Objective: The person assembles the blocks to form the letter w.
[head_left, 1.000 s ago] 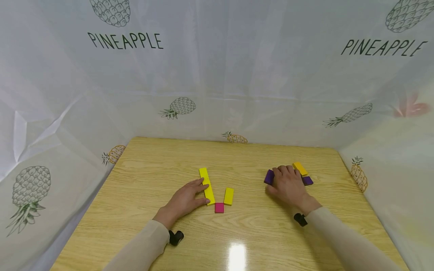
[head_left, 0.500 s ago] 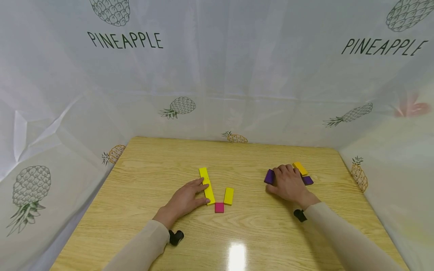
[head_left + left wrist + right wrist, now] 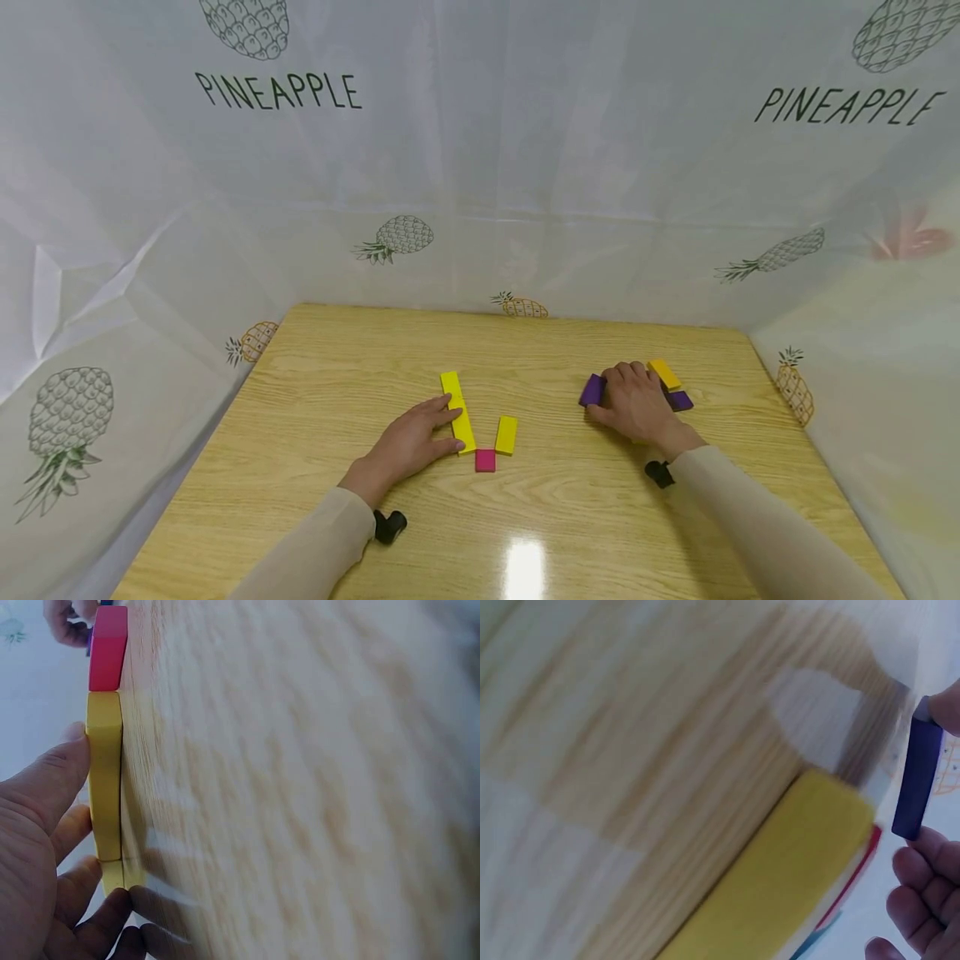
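Note:
Two yellow blocks (image 3: 452, 387) lie end to end on the wooden table as one strip. My left hand (image 3: 405, 443) touches the strip's left side, fingers fairly straight; the left wrist view shows the thumb along the nearer yellow block (image 3: 105, 780). A pink square block (image 3: 485, 461) sits at the strip's near end, with a single yellow block (image 3: 506, 435) at its upper right corner. On the right, my right hand (image 3: 641, 406) pinches a purple block (image 3: 592, 390), seen between thumb and finger in the right wrist view (image 3: 919, 776), raised off the table.
Around the right hand lie an orange block (image 3: 664, 374) and another purple block (image 3: 681, 401). In the right wrist view a yellow block (image 3: 772, 870) lies close by, with a red edge (image 3: 855, 870) behind it. A pineapple-print curtain (image 3: 480, 167) surrounds the table (image 3: 360, 342).
My right hand has shifted slightly left, and the purple block has moved left with it. The left hand and the blocks by it have stayed put.

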`<state>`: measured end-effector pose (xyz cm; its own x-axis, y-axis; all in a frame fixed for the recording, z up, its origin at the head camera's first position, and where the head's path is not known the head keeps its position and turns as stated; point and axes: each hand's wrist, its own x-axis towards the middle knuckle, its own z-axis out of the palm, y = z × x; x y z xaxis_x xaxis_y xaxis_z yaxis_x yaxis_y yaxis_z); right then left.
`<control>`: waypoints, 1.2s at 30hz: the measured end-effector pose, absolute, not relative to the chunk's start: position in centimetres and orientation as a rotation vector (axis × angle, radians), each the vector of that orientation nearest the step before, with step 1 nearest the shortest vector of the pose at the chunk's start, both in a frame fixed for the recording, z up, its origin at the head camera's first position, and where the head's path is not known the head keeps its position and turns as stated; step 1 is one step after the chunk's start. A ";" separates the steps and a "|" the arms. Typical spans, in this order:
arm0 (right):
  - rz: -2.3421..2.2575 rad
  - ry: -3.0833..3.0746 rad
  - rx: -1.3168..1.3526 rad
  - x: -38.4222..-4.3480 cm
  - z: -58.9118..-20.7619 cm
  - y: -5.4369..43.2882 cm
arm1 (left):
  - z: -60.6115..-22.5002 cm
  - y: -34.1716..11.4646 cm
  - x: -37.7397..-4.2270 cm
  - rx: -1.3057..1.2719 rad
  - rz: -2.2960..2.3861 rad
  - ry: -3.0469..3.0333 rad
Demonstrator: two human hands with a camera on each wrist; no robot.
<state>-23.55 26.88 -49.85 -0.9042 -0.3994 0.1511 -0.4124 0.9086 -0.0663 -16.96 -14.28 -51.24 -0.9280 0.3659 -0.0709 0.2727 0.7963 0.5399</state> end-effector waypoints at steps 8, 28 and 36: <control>0.177 -2.894 0.671 -23.6 -49.3 24.3 | -51.3 -14.2 -17.0 0.493 0.817 2.817; 0.169 -2.901 0.774 -24.6 -48.6 17.7 | -50.9 -14.1 -16.9 0.483 0.826 2.817; 0.180 -2.908 0.831 -24.8 -48.7 16.1 | -50.6 -14.1 -16.8 0.492 0.841 2.806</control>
<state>-24.79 16.11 -48.67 -0.8439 -0.5180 0.1400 -0.5313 0.8431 -0.0832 -16.84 -14.13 -50.57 -0.9308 0.3591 -0.0678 0.2626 0.7862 0.5594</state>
